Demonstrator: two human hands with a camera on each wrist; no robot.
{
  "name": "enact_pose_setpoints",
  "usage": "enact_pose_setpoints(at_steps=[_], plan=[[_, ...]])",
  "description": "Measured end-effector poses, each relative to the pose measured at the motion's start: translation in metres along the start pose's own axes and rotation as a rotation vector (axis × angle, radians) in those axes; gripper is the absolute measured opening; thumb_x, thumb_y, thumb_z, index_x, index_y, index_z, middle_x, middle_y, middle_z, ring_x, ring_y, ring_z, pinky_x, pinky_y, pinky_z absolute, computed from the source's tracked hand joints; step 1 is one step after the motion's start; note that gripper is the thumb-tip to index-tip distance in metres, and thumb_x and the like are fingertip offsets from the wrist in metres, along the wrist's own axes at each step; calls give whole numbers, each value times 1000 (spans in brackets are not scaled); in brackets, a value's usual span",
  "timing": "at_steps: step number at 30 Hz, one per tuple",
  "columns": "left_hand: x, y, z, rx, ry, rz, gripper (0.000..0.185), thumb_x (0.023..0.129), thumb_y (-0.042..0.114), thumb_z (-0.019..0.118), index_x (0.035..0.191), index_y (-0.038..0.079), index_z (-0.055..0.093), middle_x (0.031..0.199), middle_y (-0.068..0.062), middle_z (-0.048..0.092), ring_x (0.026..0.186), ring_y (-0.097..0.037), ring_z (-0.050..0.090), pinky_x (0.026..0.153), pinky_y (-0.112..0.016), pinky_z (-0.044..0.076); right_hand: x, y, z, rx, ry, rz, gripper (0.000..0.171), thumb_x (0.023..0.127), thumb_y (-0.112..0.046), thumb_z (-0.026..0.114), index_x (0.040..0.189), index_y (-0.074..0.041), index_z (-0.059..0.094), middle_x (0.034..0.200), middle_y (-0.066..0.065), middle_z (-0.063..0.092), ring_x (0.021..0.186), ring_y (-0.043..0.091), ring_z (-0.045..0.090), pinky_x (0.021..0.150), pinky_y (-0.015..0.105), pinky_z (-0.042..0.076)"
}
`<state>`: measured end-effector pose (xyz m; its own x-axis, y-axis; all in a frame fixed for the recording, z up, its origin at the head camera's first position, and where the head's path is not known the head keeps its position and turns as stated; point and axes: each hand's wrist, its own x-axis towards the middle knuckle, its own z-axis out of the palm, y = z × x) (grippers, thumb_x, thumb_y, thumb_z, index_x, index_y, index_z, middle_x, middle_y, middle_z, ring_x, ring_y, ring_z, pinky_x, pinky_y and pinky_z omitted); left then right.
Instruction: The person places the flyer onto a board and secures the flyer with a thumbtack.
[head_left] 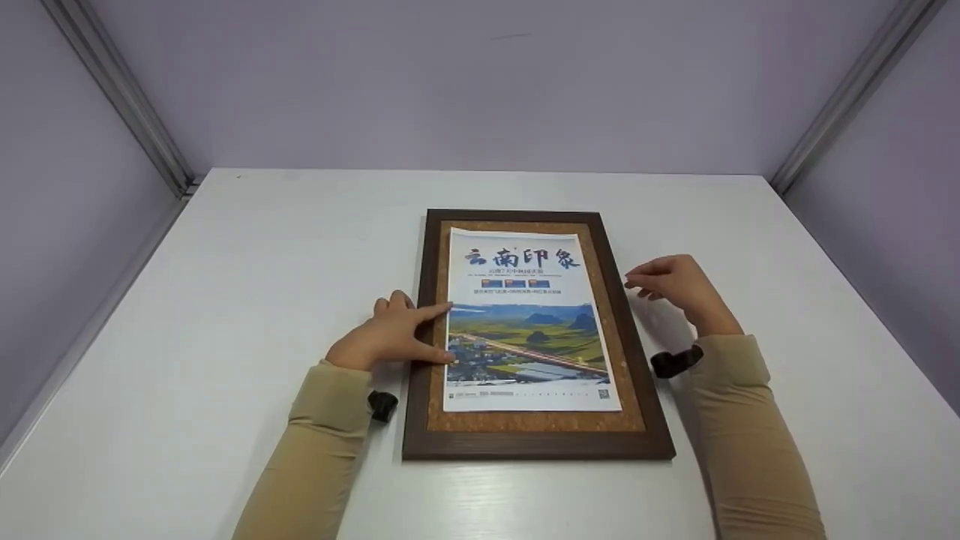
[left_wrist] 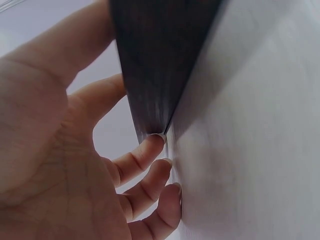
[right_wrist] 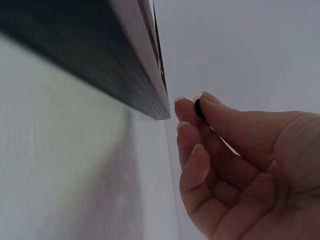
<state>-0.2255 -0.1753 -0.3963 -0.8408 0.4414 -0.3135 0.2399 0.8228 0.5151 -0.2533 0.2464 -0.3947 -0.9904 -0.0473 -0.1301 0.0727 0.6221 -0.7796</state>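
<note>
While a bare left hand (head_left: 382, 334) rests at its left edge, one rectangular paper poster (head_left: 532, 352) lies face up on a mottled brown cork-like board (head_left: 525, 421), within a dark brown rectangular wood-grained frame (head_left: 540, 445), the whole flat on a smooth white tabletop (head_left: 225, 300). Poster: large dark blue brush-style characters (head_left: 521, 258) at the head, three small blue rectangles (head_left: 515, 284) beneath, a printed view of green fields and dark hills (head_left: 540, 330) below, a small square code (head_left: 604, 394) at the lower right corner; bare board shows along all four sides of the sheet. Left hand: thumb and forefinger straight and spread apart, reaching over the frame's left side, tips touching the poster's left edge; remaining three fingers bent beside the frame's outer wall, close to the tabletop. Right hand (head_left: 679, 289): thumb and forefinger together, pinching one small black piece (right_wrist: 199, 108), rounded in visible outline and mostly covered by the fingertips, its kind not tellable; hand just beside the frame's right side, apart from it, the other fingers curled inward. Attire: two khaki fabric sleeves (head_left: 300, 450), left and right, each with a broad cuff at the wrist; two compact black devices (head_left: 676, 362), one worn at each wrist, on the side toward the frame. Surround: plain pale lilac panels (head_left: 487, 97) behind and at both sides, with grey metal posts (head_left: 112, 90) at the two far corners, running down to the tabletop's rear.
</note>
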Motion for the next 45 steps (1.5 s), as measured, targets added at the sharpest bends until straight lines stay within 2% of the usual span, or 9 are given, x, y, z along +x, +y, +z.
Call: enact_pose_setpoints(at_steps=[7, 12, 17, 22, 27, 33, 36, 41, 45], plan=[[1, 0, -1, 2, -7, 8, 87, 83, 49, 77, 155, 28, 34, 145, -26, 28, 119, -37, 26, 97, -57, 35, 11, -21, 12, 125, -16, -44, 35, 101, -19, 59, 123, 8, 64, 107, 12, 72, 79, 7, 64, 75, 21, 53], [1, -1, -1, 6, -13, 8, 88, 83, 50, 77, 156, 29, 33, 151, -29, 21, 126, -41, 25, 102, -61, 34, 22, -40, 23, 179, -29, -41, 35, 101, -18, 57, 123, 9, 62, 108, 13, 68, 83, 11, 64, 78, 25, 53], [0, 0, -1, 7, -11, 3, 88, 83, 51, 77, 156, 30, 33, 151, -29, 22, 126, -40, 25, 101, -61, 35, 35, -55, 34, 228, -65, -22, 36, 102, -18, 56, 126, 9, 61, 100, 2, 70, 80, 11, 63, 77, 25, 54], [-1, 1, -1, 7, 2, -4, 87, 82, 51, 77, 155, 31, 35, 145, -27, 28, 120, -37, 27, 98, -57, 37, 48, -62, 46, 271, -100, 1, 37, 101, -20, 58, 126, 8, 62, 91, -5, 69, 76, 10, 62, 74, 24, 52], [-2, 2, -2, 0, 10, -1, 88, 81, 51, 78, 155, 30, 36, 141, -26, 31, 115, -34, 28, 95, -54, 37, 60, -66, 60, 296, -108, 20, 38, 101, -19, 59, 126, 9, 62, 88, -3, 67, 74, 10, 61, 73, 23, 51], [-2, 3, -1, 3, 2, -4, 89, 80, 52, 78, 155, 31, 35, 144, -27, 29, 117, -35, 28, 95, -55, 38, 68, -75, 75, 331, -121, 39, 35, 101, -13, 58, 126, 10, 61, 86, -2, 67, 71, 10, 59, 71, 24, 51], [-3, 4, -1, 20, -7, -2, 89, 81, 52, 78, 155, 31, 34, 147, -28, 27, 120, -37, 29, 96, -57, 39, 70, -80, 80, 331, -118, 61, 34, 100, -14, 59, 126, 9, 63, 87, 0, 68, 69, 10, 57, 69, 23, 52], [-5, 8, -2, 52, -32, -26, 92, 80, 54, 78, 156, 34, 31, 149, -27, 24, 122, -37, 28, 96, -59, 39, 73, -85, 86, 255, -109, 114, 31, 99, -19, 61, 120, 2, 67, 88, 1, 65, 65, 10, 56, 64, 23, 49], [-5, 9, -2, 66, -46, -44, 93, 79, 56, 78, 156, 36, 30, 150, -26, 23, 122, -36, 27, 97, -59, 39, 74, -86, 89, 200, -109, 139, 26, 99, -21, 63, 111, 1, 69, 78, -1, 60, 61, 10, 52, 59, 24, 44]])
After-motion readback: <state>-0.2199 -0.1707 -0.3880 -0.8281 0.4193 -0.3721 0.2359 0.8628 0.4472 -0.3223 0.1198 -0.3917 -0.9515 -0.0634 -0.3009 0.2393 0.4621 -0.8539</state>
